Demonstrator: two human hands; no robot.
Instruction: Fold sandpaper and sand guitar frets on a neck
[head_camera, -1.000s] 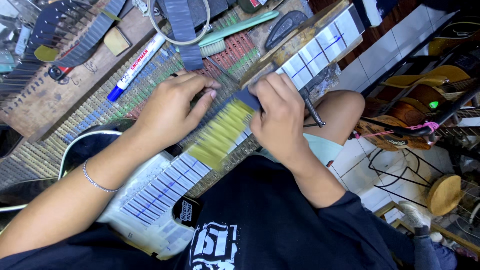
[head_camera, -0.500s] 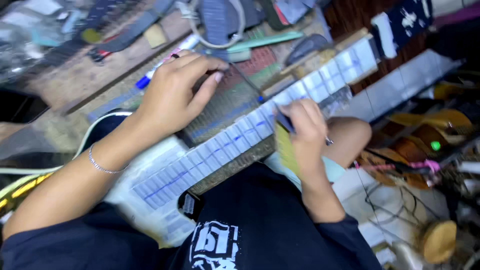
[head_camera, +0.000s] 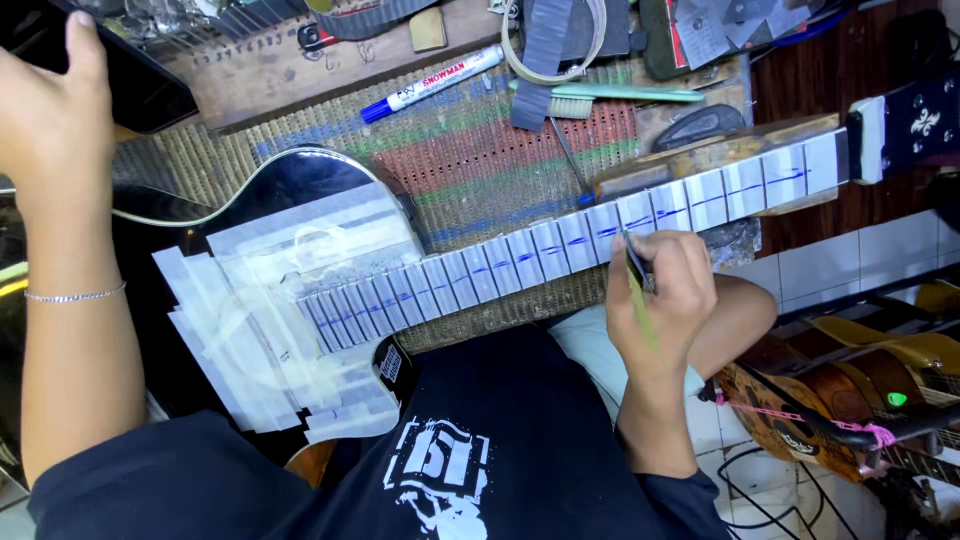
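Across your lap and the woven mat (head_camera: 470, 170) lies a black electric guitar (head_camera: 270, 190), body to your left and neck running up to the right, so the whole fingerboard faces you and stays level. The body beside the neck is covered with overlapping strips of pale masking tape (head_camera: 270, 330), evidently to shield the finish. The fingerboard (head_camera: 560, 250) is taped between the frets as well, each patch bearing a blue stroke, leaving only the fret wires exposed for work. A wooden block (head_camera: 700, 160) sits under the upper neck as a support, keeping it from flexing. Your right hand (head_camera: 665, 300) rests at the near edge of the neck about midway along it, closed in a pinch on a thin folded yellow-green abrasive strip (head_camera: 640, 300), held edge-on and touching the tape there. Your left hand (head_camera: 50, 110) is well apart, raised at the far left with thumb and fingers closed around the edge of a dark flat object (head_camera: 120, 70); what it is cannot be told. Behind the neck lie a blue marker (head_camera: 430, 85), a green-handled brush (head_camera: 600, 95) and a ring of tape (head_camera: 555, 45), all within reach.
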